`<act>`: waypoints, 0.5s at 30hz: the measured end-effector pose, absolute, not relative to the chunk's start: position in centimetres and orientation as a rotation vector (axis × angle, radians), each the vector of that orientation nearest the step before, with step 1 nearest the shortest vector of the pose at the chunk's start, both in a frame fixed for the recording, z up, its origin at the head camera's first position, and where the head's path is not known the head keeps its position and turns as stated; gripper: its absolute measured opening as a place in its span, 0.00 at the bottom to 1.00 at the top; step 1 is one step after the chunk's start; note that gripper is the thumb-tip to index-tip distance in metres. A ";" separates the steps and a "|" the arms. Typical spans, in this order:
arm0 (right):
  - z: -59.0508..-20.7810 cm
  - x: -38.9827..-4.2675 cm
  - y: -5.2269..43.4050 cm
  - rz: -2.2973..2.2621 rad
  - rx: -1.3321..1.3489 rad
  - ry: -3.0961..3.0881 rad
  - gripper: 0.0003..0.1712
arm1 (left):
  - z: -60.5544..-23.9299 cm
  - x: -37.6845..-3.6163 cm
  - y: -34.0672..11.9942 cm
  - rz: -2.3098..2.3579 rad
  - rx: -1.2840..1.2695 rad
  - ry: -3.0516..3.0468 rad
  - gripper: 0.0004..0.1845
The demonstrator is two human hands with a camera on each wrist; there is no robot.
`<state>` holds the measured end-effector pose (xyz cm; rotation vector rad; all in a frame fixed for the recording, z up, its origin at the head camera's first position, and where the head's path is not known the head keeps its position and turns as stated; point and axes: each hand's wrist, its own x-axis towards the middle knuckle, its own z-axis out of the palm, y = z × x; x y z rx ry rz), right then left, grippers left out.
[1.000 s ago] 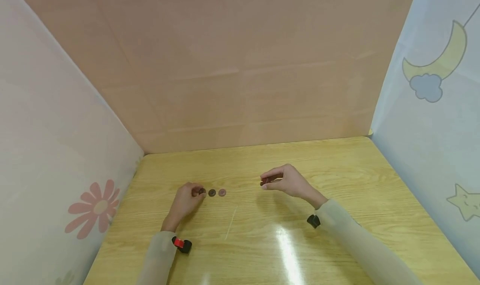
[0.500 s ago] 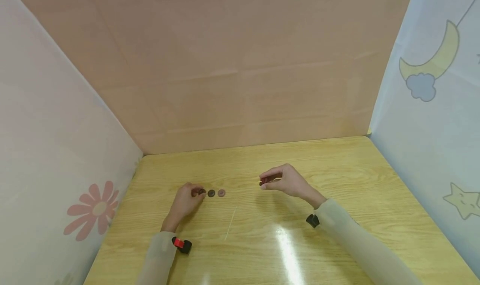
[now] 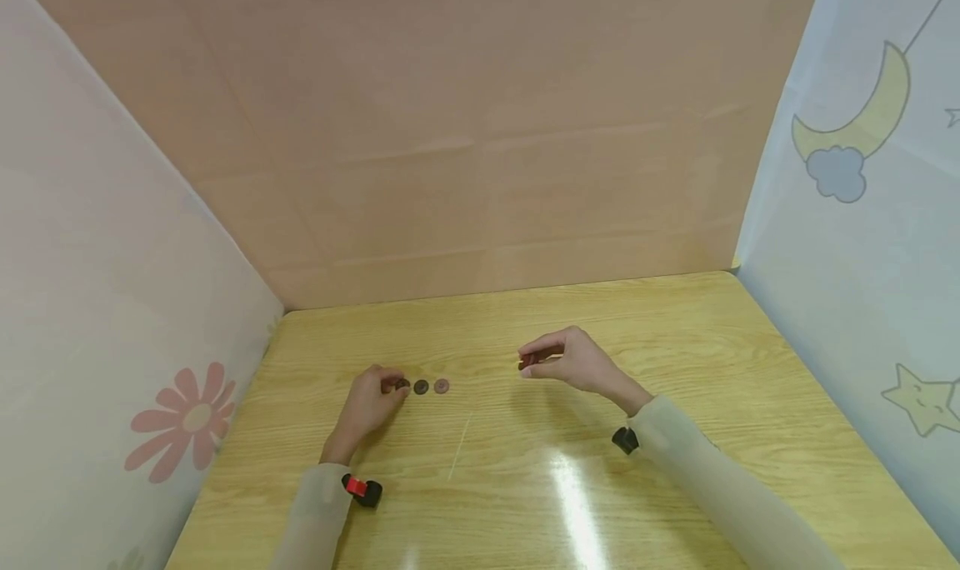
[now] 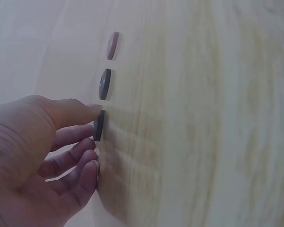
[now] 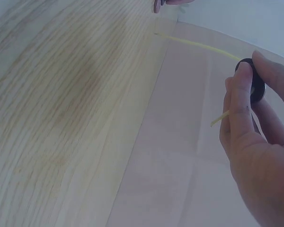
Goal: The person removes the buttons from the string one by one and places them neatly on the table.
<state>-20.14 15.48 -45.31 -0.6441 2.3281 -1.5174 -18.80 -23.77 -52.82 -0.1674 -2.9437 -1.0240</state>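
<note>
Head view. Wooden table (image 3: 675, 337) boxed in by three panels. Three small round discs lie flat in a row on it, left of centre: the leftmost dark disc (image 3: 402, 383), the middle dark disc (image 3: 421, 387) just right of it, the pink disc (image 3: 441, 386) at the right end. They sit evenly spaced, close but apart, which reads as a deliberate line. The left hand (image 3: 367, 407) rests on the table with fingers curled, its thumb tip at the leftmost dark disc. To the right of the row, well apart, the right hand (image 3: 573, 362) is raised off the table and pinches a fourth disc, the held disc (image 3: 527, 362), likely kept ready.

Left wrist view. Same row seen edge-on: pink disc (image 4: 112, 45) farthest, middle dark disc (image 4: 104, 84), leftmost dark disc (image 4: 98, 125) nearest. The thumb touches the leftmost dark disc; whether the fingers also grip it, cannot tell. It appears to be steadying it in line.

Right wrist view. The held disc (image 5: 255, 85), dark, pinched between thumb and fingers of the right hand (image 5: 260, 156).

Count: four discs, three dark, one pink.
</note>
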 end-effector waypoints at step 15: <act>-45.2 -20.4 15.4 -1.527 -0.669 2.319 0.19 | -49.0 -18.4 -20.7 -1.183 -0.259 -2.736 0.13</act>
